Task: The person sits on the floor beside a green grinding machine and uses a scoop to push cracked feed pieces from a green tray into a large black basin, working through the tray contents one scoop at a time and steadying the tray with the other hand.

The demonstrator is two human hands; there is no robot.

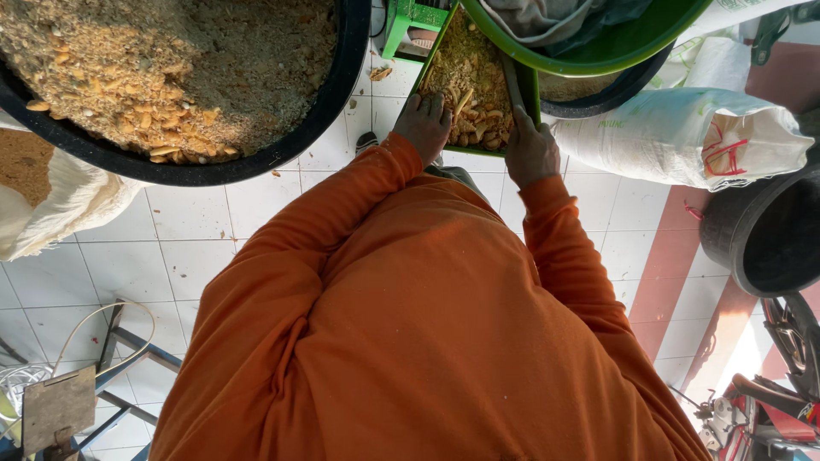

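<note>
A green tray (531,96) holds pale peanut-like pods (478,119) mixed with crumbly husk. My left hand (423,126) lies at the tray's near edge, its fingers spread and dipping into the pods. On the tray's right rim, my right hand (531,154) has its fingers curled around a grey flat bar (511,78) that runs up along the tray. Orange sleeves cover both arms, and my orange top fills the lower middle of the view.
A big black tub (256,158) of husk and pods sits upper left. A green basin (615,53) with cloth overhangs the tray. White sacks (683,132) lie to the right, with a black bucket (752,235) and a motorbike (769,401) beyond. A metal frame (128,376) stands lower left on white floor tiles.
</note>
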